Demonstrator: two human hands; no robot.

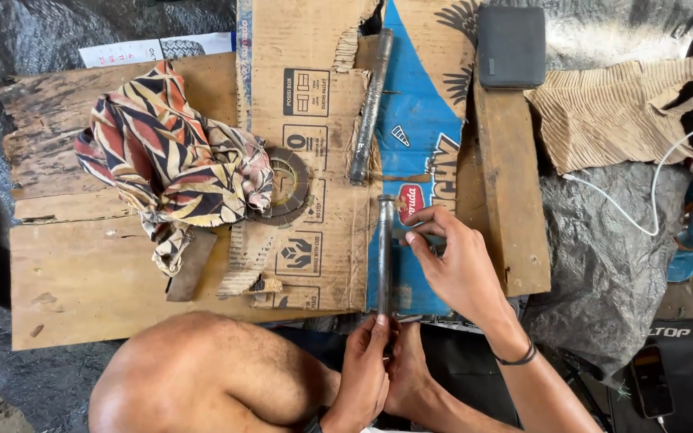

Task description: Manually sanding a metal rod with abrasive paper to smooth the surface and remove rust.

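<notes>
A grey metal rod [383,252] lies lengthwise on the flattened cardboard [314,104], pointing away from me. My left hand [365,373] grips its near end, close to my foot. My right hand [452,261] rests beside the rod's far half, thumb and forefinger pinching something small next to it; what it is I cannot tell. A second, longer dark metal rod [370,104] lies farther away on the cardboard, apart from both hands.
A patterned cloth [172,160] is bunched on the wooden board [82,273], partly covering a round abrasive disc [289,184]. A wooden plank [508,192] lies to the right. A dark rectangular case [511,46] sits at the top, a white cable [643,216] runs at right.
</notes>
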